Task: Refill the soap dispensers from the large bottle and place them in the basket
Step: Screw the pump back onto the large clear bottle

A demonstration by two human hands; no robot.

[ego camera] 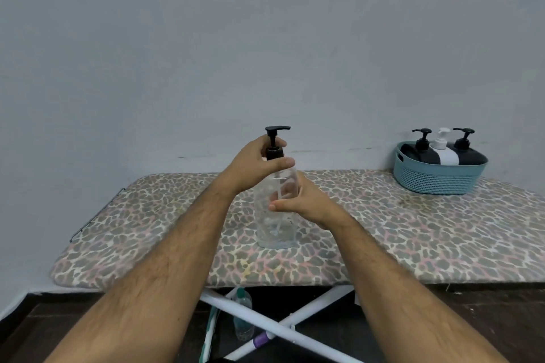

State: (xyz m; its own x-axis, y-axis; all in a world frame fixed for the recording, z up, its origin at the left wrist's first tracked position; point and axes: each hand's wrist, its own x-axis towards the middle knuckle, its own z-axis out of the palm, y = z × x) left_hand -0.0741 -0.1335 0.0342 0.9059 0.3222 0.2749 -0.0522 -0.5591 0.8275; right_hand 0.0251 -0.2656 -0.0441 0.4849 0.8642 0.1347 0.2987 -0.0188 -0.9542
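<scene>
A clear plastic bottle (275, 227) with a black pump top (276, 138) stands upright in the middle of the leopard-print board (147, 230). My left hand (256, 165) grips the black collar of the pump at the bottle's neck. My right hand (303, 200) holds the bottle's body from the right side, thumb across the front. At the far right a teal basket (439, 180) holds three dispensers: two dark ones (418, 150) (469, 153) with black pumps and a white one (443, 150) between them.
The board is an ironing board on white crossed legs (283, 327), set against a plain grey wall. A small clear bottle with a green cap (243, 315) stands on the dark floor beneath it.
</scene>
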